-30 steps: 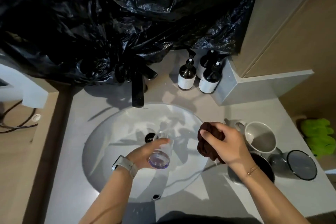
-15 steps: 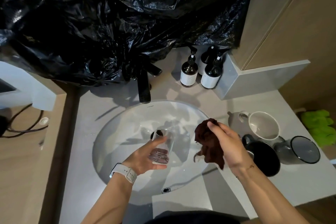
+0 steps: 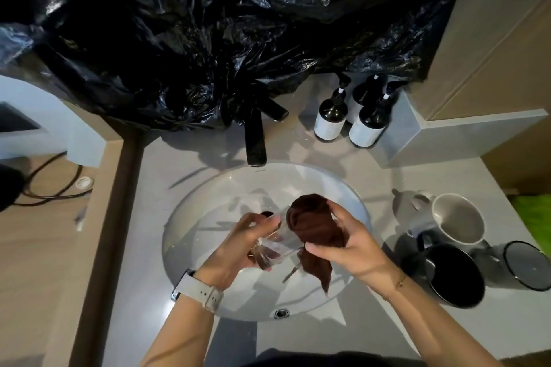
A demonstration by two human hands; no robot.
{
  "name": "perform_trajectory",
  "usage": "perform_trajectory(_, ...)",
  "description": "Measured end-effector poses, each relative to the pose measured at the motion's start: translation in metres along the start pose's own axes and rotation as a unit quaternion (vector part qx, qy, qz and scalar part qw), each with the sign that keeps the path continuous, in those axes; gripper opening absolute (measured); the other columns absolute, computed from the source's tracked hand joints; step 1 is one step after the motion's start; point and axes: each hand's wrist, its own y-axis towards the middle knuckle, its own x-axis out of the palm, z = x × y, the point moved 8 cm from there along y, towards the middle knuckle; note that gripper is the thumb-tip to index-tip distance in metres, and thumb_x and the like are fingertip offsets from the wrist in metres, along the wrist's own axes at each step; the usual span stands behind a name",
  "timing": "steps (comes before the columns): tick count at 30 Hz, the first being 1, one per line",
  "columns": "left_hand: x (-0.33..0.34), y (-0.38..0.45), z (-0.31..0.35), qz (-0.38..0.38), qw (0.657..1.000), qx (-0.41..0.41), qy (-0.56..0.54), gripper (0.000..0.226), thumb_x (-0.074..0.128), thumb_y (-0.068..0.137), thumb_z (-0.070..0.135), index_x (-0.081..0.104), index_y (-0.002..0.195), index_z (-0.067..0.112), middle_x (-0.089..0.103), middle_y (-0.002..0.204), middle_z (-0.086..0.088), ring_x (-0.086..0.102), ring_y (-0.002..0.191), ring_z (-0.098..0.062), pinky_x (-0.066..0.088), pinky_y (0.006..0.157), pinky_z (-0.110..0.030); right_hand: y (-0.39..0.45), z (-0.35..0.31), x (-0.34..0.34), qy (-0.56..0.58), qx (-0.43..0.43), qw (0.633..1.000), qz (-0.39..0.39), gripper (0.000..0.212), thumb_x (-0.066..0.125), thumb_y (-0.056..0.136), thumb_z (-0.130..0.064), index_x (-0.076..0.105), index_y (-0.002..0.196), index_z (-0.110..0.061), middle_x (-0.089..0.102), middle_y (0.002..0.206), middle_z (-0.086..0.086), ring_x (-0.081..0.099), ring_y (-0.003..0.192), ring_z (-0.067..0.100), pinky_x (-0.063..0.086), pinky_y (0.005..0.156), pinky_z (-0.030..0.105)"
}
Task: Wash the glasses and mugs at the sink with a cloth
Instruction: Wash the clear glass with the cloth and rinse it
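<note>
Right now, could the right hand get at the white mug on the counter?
Probably not yet: the right hand is full of brown cloth. The white mug itself stands uncovered just beside it.

No writing could be read. The white labels on the bottles at upper right were blurred, and a small mark on the sink rim stayed illegible.

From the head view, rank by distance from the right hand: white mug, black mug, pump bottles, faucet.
From the right hand:
1. Black mug, on the counter just right of it.
2. White mug, right and slightly farther back.
3. Faucet, behind the basin.
4. Pump bottles, back right; too close to the faucet to call.
</note>
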Motion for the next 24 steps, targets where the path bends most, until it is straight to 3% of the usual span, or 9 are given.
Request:
perform_trajectory(4, 0.006, -0.001, -0.002, -0.02, 1.0, -0.015, -0.019, 0.08, 0.073, 0.068, 0.061, 0.056, 0.119, 0.003, 0.07, 0.103, -0.02, 0.068, 0.078, -0.034, 0.053, 0.058, -0.032, 0.008, 0.0, 0.015, -0.065, -0.011, 0.998, -0.005, 0.023, 0.083, 0.074, -0.029, 0.072, 0.094, -0.025, 0.075, 0.088, -0.003, 0.07, 0.087, 0.014, 0.053, 0.084, 0.029)
perform_trajectory(5, 0.008, -0.001, -0.003, -0.03, 0.999, -0.021, -0.025, 0.079, 0.075, 0.068, 0.061, 0.058, 0.119, 0.004, 0.069, 0.104, -0.019, 0.068, 0.079, -0.034, 0.053, 0.061, -0.034, 0.01, 0.001, 0.015, -0.058, 0.003, 0.998, 0.019, 0.023, 0.079, 0.074, -0.039, 0.073, 0.086, -0.021, 0.074, 0.079, 0.0, 0.069, 0.078, 0.015, 0.054, 0.079, 0.031)
perform_trajectory(7, 0.01, -0.002, -0.004, -0.038, 0.998, -0.023, -0.047, 0.066, 0.075, 0.073, 0.057, 0.062, 0.114, 0.007, 0.071, 0.101, -0.016, 0.066, 0.078, -0.033, 0.052, 0.064, -0.035, 0.014, 0.006, 0.012, -0.058, 0.056, 0.995, 0.066, 0.051, 0.064, 0.074, -0.058, 0.072, 0.08, -0.009, 0.072, 0.069, 0.005, 0.067, 0.07, 0.018, 0.052, 0.072, 0.029)
perform_trajectory(10, 0.008, -0.004, -0.008, -0.017, 0.996, -0.024, -0.081, 0.055, 0.074, 0.079, 0.051, 0.061, 0.112, 0.01, 0.072, 0.099, -0.014, 0.064, 0.07, -0.029, 0.049, 0.065, -0.033, 0.013, 0.019, 0.007, -0.051, 0.173, 0.977, 0.116, 0.079, 0.039, 0.074, -0.076, 0.071, 0.09, -0.005, 0.073, 0.088, 0.012, 0.064, 0.08, 0.017, 0.046, 0.075, 0.024)
perform_trajectory(12, 0.003, -0.003, -0.013, 0.016, 0.994, -0.032, -0.102, 0.062, 0.075, 0.076, 0.052, 0.056, 0.115, 0.008, 0.072, 0.106, -0.019, 0.064, 0.064, -0.028, 0.049, 0.062, -0.032, 0.012, 0.02, 0.006, -0.025, 0.181, 0.972, 0.146, 0.069, 0.032, 0.081, -0.073, 0.069, 0.093, -0.016, 0.071, 0.09, 0.004, 0.062, 0.087, 0.011, 0.041, 0.079, 0.026)
perform_trajectory(16, -0.001, -0.005, -0.016, 0.053, 0.988, -0.043, -0.14, 0.051, 0.069, 0.08, 0.048, 0.06, 0.114, 0.011, 0.068, 0.117, -0.023, 0.062, 0.059, -0.027, 0.047, 0.058, -0.031, 0.009, 0.0, -0.01, 0.022, 0.087, 0.97, 0.228, 0.034, 0.036, 0.093, -0.055, 0.058, 0.097, -0.029, 0.062, 0.092, -0.008, 0.056, 0.089, 0.001, 0.038, 0.083, 0.021)
perform_trajectory(19, 0.003, -0.007, -0.019, 0.046, 0.988, -0.062, -0.135, 0.048, 0.068, 0.081, 0.048, 0.06, 0.111, 0.011, 0.071, 0.11, -0.02, 0.061, 0.058, -0.028, 0.045, 0.058, -0.03, 0.011, -0.009, 0.001, 0.007, 0.039, 0.984, 0.171, 0.046, 0.048, 0.087, -0.051, 0.059, 0.12, -0.02, 0.065, 0.107, -0.009, 0.059, 0.105, 0.008, 0.042, 0.099, 0.025)
perform_trajectory(21, 0.007, -0.007, -0.02, 0.044, 0.987, -0.074, -0.139, 0.051, 0.069, 0.081, 0.049, 0.059, 0.111, 0.009, 0.072, 0.104, -0.018, 0.06, 0.058, -0.028, 0.045, 0.055, -0.03, 0.009, -0.014, 0.014, -0.031, -0.015, 0.995, 0.097, 0.043, 0.064, 0.09, -0.034, 0.057, 0.127, -0.013, 0.066, 0.116, 0.0, 0.059, 0.111, 0.01, 0.043, 0.104, 0.026)
perform_trajectory(24, 0.008, -0.007, -0.017, 0.052, 0.98, -0.07, -0.177, 0.046, 0.066, 0.083, 0.049, 0.061, 0.103, 0.008, 0.071, 0.081, -0.011, 0.056, 0.055, -0.026, 0.042, 0.051, -0.027, -0.002, -0.011, 0.031, -0.127, -0.093, 0.987, -0.045, 0.067, 0.071, 0.082, -0.024, 0.043, 0.143, -0.02, 0.047, 0.135, 0.005, 0.046, 0.129, 0.01, 0.035, 0.107, 0.017)
